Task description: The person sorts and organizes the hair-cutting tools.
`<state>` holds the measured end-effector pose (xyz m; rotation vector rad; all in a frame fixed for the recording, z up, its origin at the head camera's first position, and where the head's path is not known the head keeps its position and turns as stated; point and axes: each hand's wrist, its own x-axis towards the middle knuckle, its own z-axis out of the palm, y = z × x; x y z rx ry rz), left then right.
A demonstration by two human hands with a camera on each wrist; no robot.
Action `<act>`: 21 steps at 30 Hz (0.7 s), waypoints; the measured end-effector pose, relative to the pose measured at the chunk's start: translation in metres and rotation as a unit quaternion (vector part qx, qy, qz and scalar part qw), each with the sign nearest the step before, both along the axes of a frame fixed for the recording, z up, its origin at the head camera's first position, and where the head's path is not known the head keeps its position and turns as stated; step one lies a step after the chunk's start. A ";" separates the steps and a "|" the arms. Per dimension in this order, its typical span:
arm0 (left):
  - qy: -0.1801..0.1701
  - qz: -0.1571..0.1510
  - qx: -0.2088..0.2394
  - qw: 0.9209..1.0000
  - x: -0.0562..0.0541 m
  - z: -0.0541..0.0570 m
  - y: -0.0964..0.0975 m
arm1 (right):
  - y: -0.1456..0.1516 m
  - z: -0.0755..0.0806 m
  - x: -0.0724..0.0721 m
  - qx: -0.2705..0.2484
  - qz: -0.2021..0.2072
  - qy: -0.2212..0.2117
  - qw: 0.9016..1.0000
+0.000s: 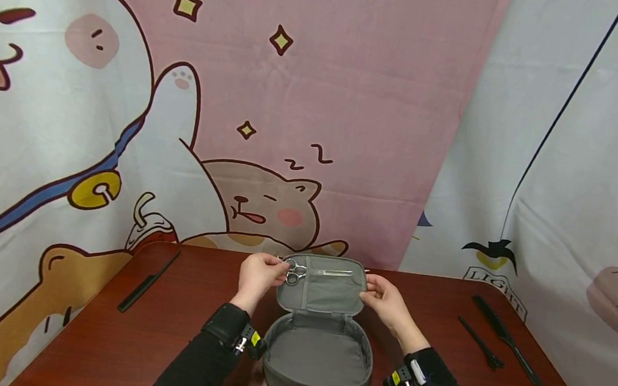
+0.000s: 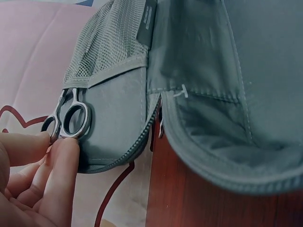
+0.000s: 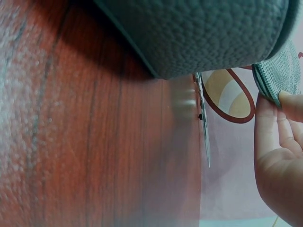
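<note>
A grey zippered case [image 1: 317, 365] stands on the table with its lid [image 1: 333, 296] raised at the back. Silver scissors [image 1: 295, 273] lie in the lid's mesh pocket [image 2: 113, 42], finger rings sticking out at the left. My left hand [image 1: 258, 279] pinches one ring between thumb and fingers; the rings [image 2: 75, 120] show closely in the left wrist view. At the other side, my right hand [image 1: 388, 301] pinches the lid's right edge between thumb and fingers, as the right wrist view also shows. The lower compartment shows only its grey lining.
Behind the case lies another slim metal blade [image 3: 205, 127], partly hidden. A black comb [image 1: 148, 283] is at the table's left. On the right lie a black wide-ended tool [image 1: 506, 336] and a thinner black brush-like tool [image 1: 480, 341]. A printed cloth [image 1: 378, 101] hangs behind the table.
</note>
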<state>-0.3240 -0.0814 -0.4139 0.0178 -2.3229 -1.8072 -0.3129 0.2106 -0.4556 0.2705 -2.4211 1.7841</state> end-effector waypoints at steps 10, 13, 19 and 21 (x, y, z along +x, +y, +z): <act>-0.009 -0.030 0.047 0.998 0.005 0.004 0.008 | 0.000 0.002 0.001 0.015 0.009 0.007 1.000; -0.006 -0.036 0.036 0.999 0.007 0.008 0.009 | -0.001 0.003 0.001 0.016 0.012 0.010 1.000; 0.003 -0.052 -0.003 0.999 0.012 0.012 0.006 | -0.001 0.003 0.000 0.012 0.008 0.011 1.000; 0.012 -0.062 -0.021 0.998 0.015 0.012 0.004 | -0.002 0.002 0.001 0.014 0.008 0.009 1.000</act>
